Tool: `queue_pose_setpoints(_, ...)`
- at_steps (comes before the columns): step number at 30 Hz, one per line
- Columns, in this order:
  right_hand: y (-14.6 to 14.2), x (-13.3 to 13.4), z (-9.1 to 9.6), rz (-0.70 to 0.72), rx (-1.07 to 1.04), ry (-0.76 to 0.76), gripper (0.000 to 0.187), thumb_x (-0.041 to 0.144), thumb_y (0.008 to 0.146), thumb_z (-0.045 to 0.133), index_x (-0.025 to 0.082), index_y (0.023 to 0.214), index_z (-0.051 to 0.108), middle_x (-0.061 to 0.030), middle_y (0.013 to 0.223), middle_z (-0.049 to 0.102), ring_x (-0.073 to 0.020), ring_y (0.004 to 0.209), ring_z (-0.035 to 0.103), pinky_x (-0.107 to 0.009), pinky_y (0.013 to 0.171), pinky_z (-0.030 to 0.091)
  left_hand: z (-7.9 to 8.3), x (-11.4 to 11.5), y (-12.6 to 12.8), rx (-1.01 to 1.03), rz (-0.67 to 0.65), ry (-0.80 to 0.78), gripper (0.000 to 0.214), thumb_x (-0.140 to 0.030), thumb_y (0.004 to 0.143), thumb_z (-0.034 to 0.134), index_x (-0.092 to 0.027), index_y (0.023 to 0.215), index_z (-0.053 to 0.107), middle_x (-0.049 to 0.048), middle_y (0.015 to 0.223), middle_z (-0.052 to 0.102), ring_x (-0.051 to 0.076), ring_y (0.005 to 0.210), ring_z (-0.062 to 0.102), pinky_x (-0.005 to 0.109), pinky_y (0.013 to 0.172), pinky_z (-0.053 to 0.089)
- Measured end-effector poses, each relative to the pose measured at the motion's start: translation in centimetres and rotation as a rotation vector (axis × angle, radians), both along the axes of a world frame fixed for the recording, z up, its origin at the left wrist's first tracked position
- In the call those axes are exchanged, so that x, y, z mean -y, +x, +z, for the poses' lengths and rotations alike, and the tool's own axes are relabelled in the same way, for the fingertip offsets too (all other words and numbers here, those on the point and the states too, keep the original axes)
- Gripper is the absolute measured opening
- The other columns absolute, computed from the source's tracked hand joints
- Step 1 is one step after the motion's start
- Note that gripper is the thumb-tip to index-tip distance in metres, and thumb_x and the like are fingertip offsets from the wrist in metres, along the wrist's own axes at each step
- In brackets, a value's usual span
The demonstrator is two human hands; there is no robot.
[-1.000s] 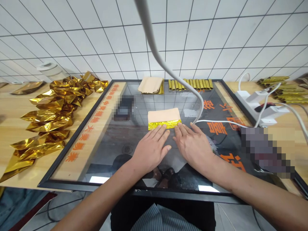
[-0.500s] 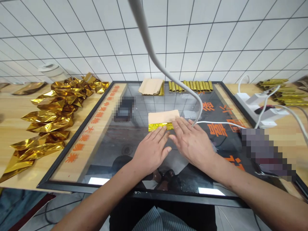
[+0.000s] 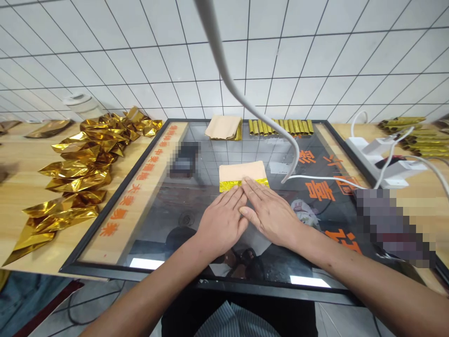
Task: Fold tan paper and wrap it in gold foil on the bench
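A sheet of tan paper (image 3: 241,172) lies on the glass panel, with a strip of gold foil (image 3: 261,182) along its near edge. My left hand (image 3: 224,215) rests flat with its fingertips on the foil's near left part. Beside it, fingers stretched out, my right hand (image 3: 270,210) presses on the foil near the middle. The two hands meet at the fingertips, and parts of the foil are hidden under them. Behind the sheet sits a stack of tan paper and gold foil (image 3: 223,127). A row of gold foil tubes (image 3: 280,127) lies to its right.
Crumpled gold foil pieces (image 3: 77,173) spread over the table at left. A white cable (image 3: 242,100) hangs down in front of me. At right are a white power strip (image 3: 365,157), more gold tubes (image 3: 414,135) and a blurred-out object (image 3: 393,224). The panel has a black frame (image 3: 210,288).
My right hand has slid from the sheet's upper right corner down and left onto the foil, beside my left hand. More of the paper's right end now shows.
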State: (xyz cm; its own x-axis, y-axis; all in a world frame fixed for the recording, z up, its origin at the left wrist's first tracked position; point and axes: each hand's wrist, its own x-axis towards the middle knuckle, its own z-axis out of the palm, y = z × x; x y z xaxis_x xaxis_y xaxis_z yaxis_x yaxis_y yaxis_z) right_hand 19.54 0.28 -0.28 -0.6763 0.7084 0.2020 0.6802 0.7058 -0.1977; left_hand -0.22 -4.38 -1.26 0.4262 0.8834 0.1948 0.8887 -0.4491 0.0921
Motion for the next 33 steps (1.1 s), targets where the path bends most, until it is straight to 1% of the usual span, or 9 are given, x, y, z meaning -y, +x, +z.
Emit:
queue_pose_setpoints(4,0.3,0.0,0.0,-0.017,0.024,0.022,0.070,0.052,0.117,0.034,0.003,0.166,0.046,-0.0240,0.174,0.042,-0.0296,0.163,0.041,-0.051,0.133,0.038,0.2,0.2,0.2,-0.022,0.029,0.008,0.061,-0.040,0.115,0.040,-0.011,0.169,0.043,0.0140,0.173,0.048,0.025,0.163,0.043,0.043,0.136,0.031)
queue_pose_setpoints(9,0.3,0.0,0.0,-0.023,0.041,0.038,0.069,0.050,0.117,0.034,0.002,0.164,0.049,-0.0242,0.174,0.040,-0.0313,0.162,0.042,-0.053,0.132,0.039,0.9,0.4,0.3,-0.045,0.072,-0.037,0.059,-0.042,0.115,0.040,-0.012,0.166,0.050,0.0108,0.175,0.045,0.026,0.163,0.044,0.045,0.135,0.034)
queue_pose_setpoints(14,0.4,0.0,0.0,-0.016,0.058,0.032,0.068,0.049,0.118,0.034,0.003,0.164,0.050,-0.0230,0.174,0.040,-0.0309,0.163,0.040,-0.053,0.133,0.037,1.3,0.9,0.5,-0.068,0.133,-0.041,0.064,-0.049,0.114,0.042,-0.011,0.165,0.050,0.0126,0.174,0.045,0.029,0.161,0.047,0.050,0.133,0.038)
queue_pose_setpoints(21,0.2,0.0,-0.1,-0.025,0.055,0.013,0.066,0.049,0.117,0.036,0.005,0.164,0.051,-0.0206,0.175,0.039,-0.0308,0.163,0.039,-0.052,0.134,0.037,0.9,2.1,-0.7,-0.100,0.194,-0.010,0.071,-0.058,0.113,0.045,-0.006,0.161,0.053,0.0201,0.170,0.050,0.033,0.160,0.048,0.048,0.130,0.043)
queue_pose_setpoints(25,0.1,0.0,-0.3,-0.020,0.048,0.024,0.065,0.048,0.116,0.038,0.005,0.164,0.051,-0.0204,0.174,0.041,-0.0323,0.163,0.041,-0.054,0.134,0.038,2.0,2.5,-1.6,-0.110,0.208,-0.025,0.066,-0.052,0.115,0.042,-0.005,0.158,0.056,0.0211,0.166,0.054,0.036,0.155,0.053,0.053,0.128,0.045)
queue_pose_setpoints(27,0.2,-0.1,-0.5,-0.013,0.028,0.031,0.064,0.045,0.116,0.039,0.004,0.164,0.052,-0.0218,0.174,0.042,-0.0333,0.162,0.042,-0.055,0.133,0.039,2.9,2.0,-1.1,-0.070,0.181,-0.021,0.065,-0.051,0.116,0.037,-0.006,0.160,0.054,0.0214,0.168,0.053,0.035,0.158,0.051,0.053,0.131,0.042)
queue_pose_setpoints(29,0.4,-0.2,-0.8,0.003,-0.006,0.033,0.061,0.039,0.114,0.040,0.003,0.163,0.052,-0.0230,0.173,0.044,-0.0333,0.162,0.042,-0.055,0.134,0.038,3.5,1.0,-0.1,0.000,0.063,-0.028,0.069,-0.055,0.117,0.035,-0.008,0.167,0.045,0.0176,0.177,0.039,0.031,0.167,0.036,0.049,0.137,0.033)
queue_pose_setpoints(31,0.5,-0.4,-1.1,0.025,-0.033,0.022,0.061,0.031,0.111,0.044,0.004,0.164,0.050,-0.0235,0.172,0.047,-0.0331,0.162,0.042,-0.054,0.134,0.038,3.6,-0.1,1.1,0.066,-0.006,-0.082,0.076,-0.062,0.116,0.035,-0.010,0.171,0.037,0.0138,0.181,0.031,0.027,0.170,0.028,0.045,0.140,0.027)
queue_pose_setpoints(33,0.7,-0.5,-1.4,0.034,-0.040,0.004,0.063,0.029,0.108,0.046,0.005,0.166,0.047,-0.0231,0.172,0.047,-0.0333,0.162,0.042,-0.055,0.134,0.039,3.2,-1.0,1.9,0.108,-0.005,-0.157,0.081,-0.066,0.115,0.032,-0.008,0.172,0.034,0.0149,0.181,0.030,0.026,0.171,0.025,0.045,0.141,0.024)
